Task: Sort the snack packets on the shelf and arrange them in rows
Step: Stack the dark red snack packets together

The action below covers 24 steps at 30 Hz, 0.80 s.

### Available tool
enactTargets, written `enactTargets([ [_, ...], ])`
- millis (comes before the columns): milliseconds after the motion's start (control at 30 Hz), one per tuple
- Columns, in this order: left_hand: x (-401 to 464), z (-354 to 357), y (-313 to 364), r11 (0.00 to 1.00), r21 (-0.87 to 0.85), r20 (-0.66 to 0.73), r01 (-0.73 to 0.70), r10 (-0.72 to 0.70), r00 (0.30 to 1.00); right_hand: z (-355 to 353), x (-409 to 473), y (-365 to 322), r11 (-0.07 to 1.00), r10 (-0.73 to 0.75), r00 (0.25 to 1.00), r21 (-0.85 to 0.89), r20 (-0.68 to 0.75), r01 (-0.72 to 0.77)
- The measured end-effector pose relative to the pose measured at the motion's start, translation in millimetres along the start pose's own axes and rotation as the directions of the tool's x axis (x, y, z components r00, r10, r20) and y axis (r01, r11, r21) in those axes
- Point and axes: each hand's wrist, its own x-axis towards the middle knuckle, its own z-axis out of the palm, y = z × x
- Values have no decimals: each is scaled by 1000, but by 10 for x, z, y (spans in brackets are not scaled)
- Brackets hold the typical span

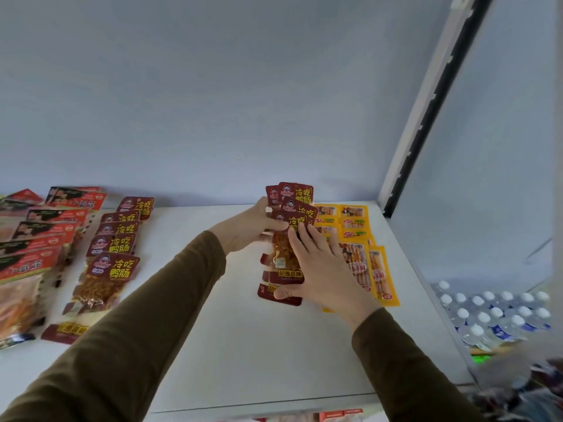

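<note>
Your dark red packets point(291, 236) read 冷吃鸭肠 in yellow, and their clear windows show orange-brown strips. You hold the fanned stack on the white shelf point(243, 330): your left hand point(246, 229) grips its left edge with curled fingers, while your right hand point(320, 266) lies flat over it, thumb under the bottom edge. Yellow skewer packets point(362, 257) sit just right of the stack; a row of matching 冷吃鸭肠 packets point(115, 251) lies well left.

The white shelf point(231, 345) carries dark-red packets point(286, 260) centrally, yellow packets point(377, 269) just right of them, more red packets point(112, 248) well left.
</note>
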Motion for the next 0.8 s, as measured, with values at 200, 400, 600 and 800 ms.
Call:
enactTargets([
  [200, -189, -110, -165, 997, -72, 40, 6, -3, 999, 6, 57, -108, 998, -10, 999, 60, -47, 13],
  [400, -343, -233, -252, 991, -130, -58, -43, 36, 998, -69, 94, -260, 979, -74, 995, 186, -64, 85],
  [600, -679, -578, -350, 977, -196, -199, -90, 50, 979, -260, 283, -597, 310, 314, 949, 947, -22, -81],
  [800, -1074, -931, -354, 980, -194, -272, -43, -12, 962, -194, 599, -1110, 51, 187, 939, 951, 290, -304],
])
